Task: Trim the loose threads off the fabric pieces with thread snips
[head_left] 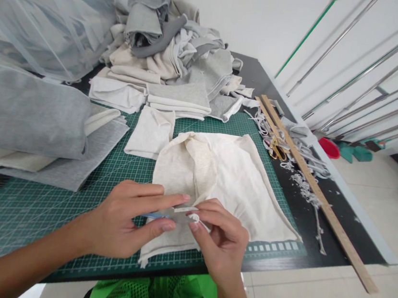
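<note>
My left hand (132,220) comes in from the left, with its index finger stretched out and its thumb below. Between them shows part of a slim blue tool (156,215), mostly hidden by the fingers. A narrow pale strip (184,209) spans the small gap between my hands; whether it belongs to the tool I cannot tell. My right hand (223,234) pinches a small curled white fabric strip (195,217) between thumb and fingers. Under both hands lies a cream cloth piece (241,183), its left part folded over, on the green cutting mat (111,215).
Folded grey and cream fabrics (25,113) are stacked at left, with a heap of cloth (181,55) behind. Gold-handled scissors (276,150), fabric scraps (305,188) and a long wooden ruler (323,203) lie at right; the ruler overhangs the table edge.
</note>
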Available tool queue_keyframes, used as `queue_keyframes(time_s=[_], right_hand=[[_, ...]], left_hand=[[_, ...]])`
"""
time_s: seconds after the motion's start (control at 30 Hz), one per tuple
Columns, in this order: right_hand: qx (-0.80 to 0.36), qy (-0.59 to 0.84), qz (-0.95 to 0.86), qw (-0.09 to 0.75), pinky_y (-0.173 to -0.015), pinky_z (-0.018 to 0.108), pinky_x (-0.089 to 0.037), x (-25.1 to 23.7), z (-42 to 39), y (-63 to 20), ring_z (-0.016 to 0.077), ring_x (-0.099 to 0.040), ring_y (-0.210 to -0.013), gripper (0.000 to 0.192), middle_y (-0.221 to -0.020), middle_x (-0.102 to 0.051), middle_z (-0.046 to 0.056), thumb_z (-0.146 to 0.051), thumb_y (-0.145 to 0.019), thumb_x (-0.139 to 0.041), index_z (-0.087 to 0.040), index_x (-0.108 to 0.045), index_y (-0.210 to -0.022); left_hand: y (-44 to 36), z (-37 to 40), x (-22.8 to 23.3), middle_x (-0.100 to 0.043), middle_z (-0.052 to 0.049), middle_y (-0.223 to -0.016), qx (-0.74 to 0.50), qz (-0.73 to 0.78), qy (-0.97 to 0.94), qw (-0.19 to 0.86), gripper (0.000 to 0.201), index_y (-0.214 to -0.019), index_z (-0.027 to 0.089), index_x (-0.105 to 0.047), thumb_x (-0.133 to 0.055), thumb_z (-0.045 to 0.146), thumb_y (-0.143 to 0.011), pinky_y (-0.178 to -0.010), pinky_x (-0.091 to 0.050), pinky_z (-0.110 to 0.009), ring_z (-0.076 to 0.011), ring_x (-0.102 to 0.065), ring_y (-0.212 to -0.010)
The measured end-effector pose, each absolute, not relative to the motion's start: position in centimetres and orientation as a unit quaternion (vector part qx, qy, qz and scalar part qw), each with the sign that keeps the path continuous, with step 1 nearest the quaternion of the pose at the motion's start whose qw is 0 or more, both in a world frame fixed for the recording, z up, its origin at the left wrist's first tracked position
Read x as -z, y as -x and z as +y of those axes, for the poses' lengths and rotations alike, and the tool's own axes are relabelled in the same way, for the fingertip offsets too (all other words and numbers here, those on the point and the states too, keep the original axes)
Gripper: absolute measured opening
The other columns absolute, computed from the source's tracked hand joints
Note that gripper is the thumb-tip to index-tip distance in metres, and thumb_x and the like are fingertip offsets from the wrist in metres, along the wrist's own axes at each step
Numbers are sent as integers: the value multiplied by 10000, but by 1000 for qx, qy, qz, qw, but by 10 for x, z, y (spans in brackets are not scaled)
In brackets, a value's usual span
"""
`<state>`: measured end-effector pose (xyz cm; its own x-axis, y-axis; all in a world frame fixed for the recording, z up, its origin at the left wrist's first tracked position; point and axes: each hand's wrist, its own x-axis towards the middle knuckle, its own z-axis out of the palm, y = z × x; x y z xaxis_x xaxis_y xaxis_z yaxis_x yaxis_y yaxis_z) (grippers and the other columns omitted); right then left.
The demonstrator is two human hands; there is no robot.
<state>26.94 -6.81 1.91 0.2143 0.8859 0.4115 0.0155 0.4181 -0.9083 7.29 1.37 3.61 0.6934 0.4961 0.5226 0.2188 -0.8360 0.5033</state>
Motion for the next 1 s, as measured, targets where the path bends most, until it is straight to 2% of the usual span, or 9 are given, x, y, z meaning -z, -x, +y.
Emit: queue_keyframes(time_s=[0.27,0.47,0.63,0.83,1.0], right_hand=[[-327,428,-532,654,-711,373,-548,-17,-68,-270,193,-678,-785,276,-866,-786,35,-70,-851,-721,-295,-800,-990],[-325,426,-536,652,-734,375,-553,-16,-68,-271,192,-687,-812,321,-892,-790,27,-37,-833,-723,-303,-800,-995],[-324,425,-539,651,-714,370,-551,-18,-67,-270,190,-688,-792,303,-860,-773,26,-45,-839,-720,-299,-803,-983],[-313,436,-539,649,-715,378,-558,-17,-68,-270,194,-690,-791,301,-867,-767,30,-42,-832,-725,-296,-806,-971],[-309,441,-541,646,-704,374,-555,-16,-68,-271,195,-689,-782,320,-868,-772,26,-35,-827,-725,-304,-808,-980]], left_hand=[[-77,10,-36,-681,13,-758,-341,215,-887,224,352,-1301,224,-640,-636,277,-953,-551,-460,-211,-91,-609,-595],[-78,9,-41,-669,26,-743,-322,219,-874,292,306,-1264,223,-661,-624,281,-966,-556,-469,-190,-79,-598,-594],[-79,8,-46,-726,8,-801,-307,222,-877,296,291,-1247,236,-677,-623,290,-966,-599,-513,-210,-105,-661,-656],[-81,8,-49,-791,-40,-925,-294,230,-871,319,270,-1199,197,-716,-592,285,-976,-645,-574,-230,-136,-717,-725],[-81,10,-50,-798,-23,-926,-295,237,-862,336,253,-1175,204,-728,-616,286,-964,-662,-579,-222,-129,-724,-732]])
